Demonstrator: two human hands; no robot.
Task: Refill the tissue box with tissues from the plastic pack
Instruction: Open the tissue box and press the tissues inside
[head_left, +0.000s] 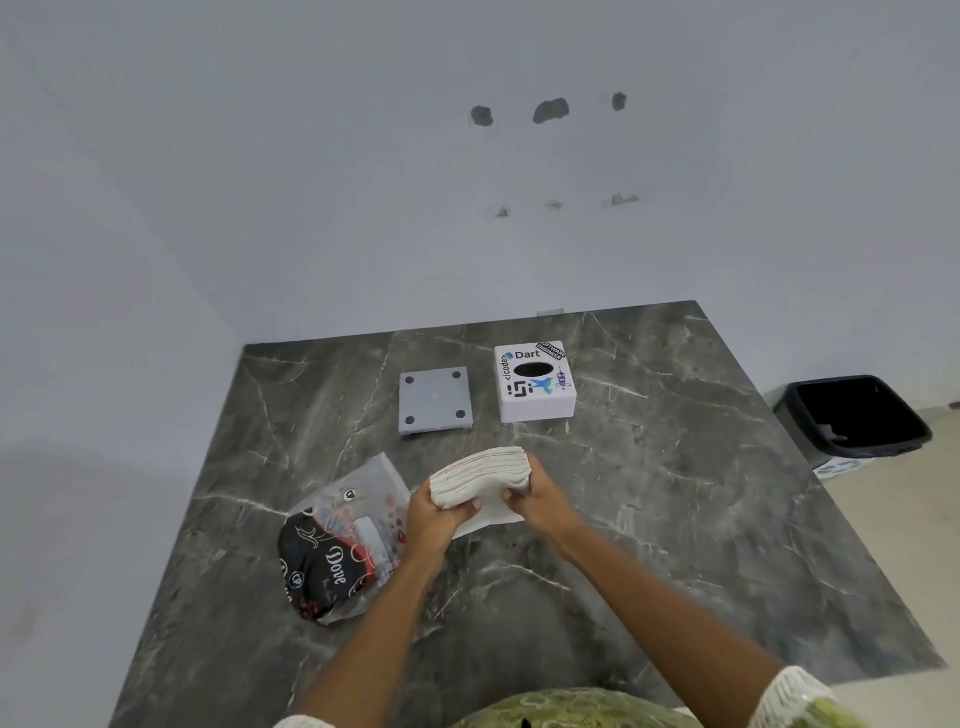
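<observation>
Progress: about midway, I judge. The tissues are out of the pack; none are in the box yet.
Done: the box's base is off and lies feet-up just left of the box, at the far middle of the table.
Left: get the stack into the box from below, refit the base, stand the box right way up, and probably draw the first sheet through the oval slot.
Tissues: a thick folded stack, held above the table near its middle, bent slightly; one loose sheet trails below it.
Left hand: curled closed around the stack's near-left end, fingers wrapped under it.
Right hand: closed on the stack's right end, thumb on the near edge.
Pack: slack and crumpled on the table, just left of the left hand; whether any tissues remain inside I cannot tell.
Box: white, stickered, slot up, well apart from the hands on the far side; its open bottom faces the table, so it needs turning or lifting first.
Bin: black, on the floor off the table's right edge; not in the way.
Obstacles: none between hands and box; the trailing sheet could snag or fold over on entry.
</observation>
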